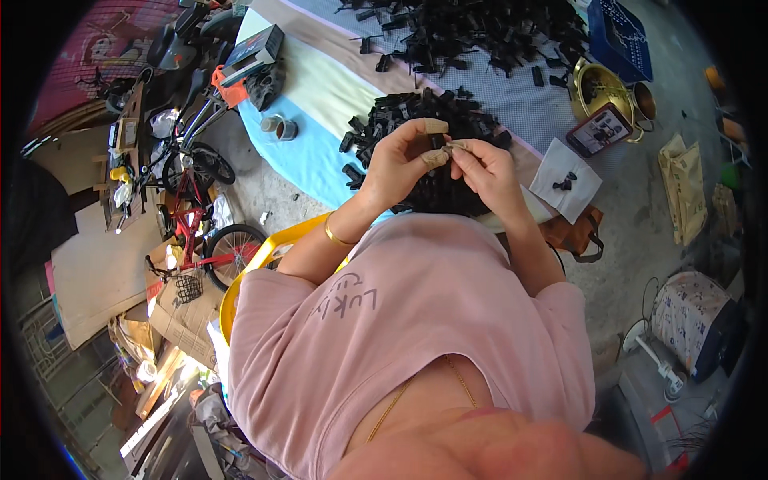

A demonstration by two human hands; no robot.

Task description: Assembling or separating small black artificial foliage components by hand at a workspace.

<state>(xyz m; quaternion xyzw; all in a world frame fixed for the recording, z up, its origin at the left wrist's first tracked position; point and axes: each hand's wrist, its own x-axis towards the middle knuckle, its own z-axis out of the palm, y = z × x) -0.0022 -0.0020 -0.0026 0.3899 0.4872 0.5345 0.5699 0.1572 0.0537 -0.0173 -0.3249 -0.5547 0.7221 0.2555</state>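
Note:
My left hand [398, 162] is closed with thumb and fingers around a small black part [436, 141], which looks like plastic. Beige tape wraps its thumb and a fingertip. Against it, my right hand [490, 170] pinches with thumb and forefinger at the part's right side; whatever lies in that pinch is too small to make out. Right under both hands spreads a near heap of similar black parts [376, 128], partly hidden by them. On a white sheet of paper [582, 200], to the right, lie several small black pieces [566, 181].
A larger heap of black parts [472, 32] covers the far cloth [320, 76]. A phone [598, 130] leans on a gold-coloured pot [584, 90], beside a blue basket [620, 48]. Metal cups [286, 129] stand at the cloth's left edge. A red bicycle [190, 228] is farther left.

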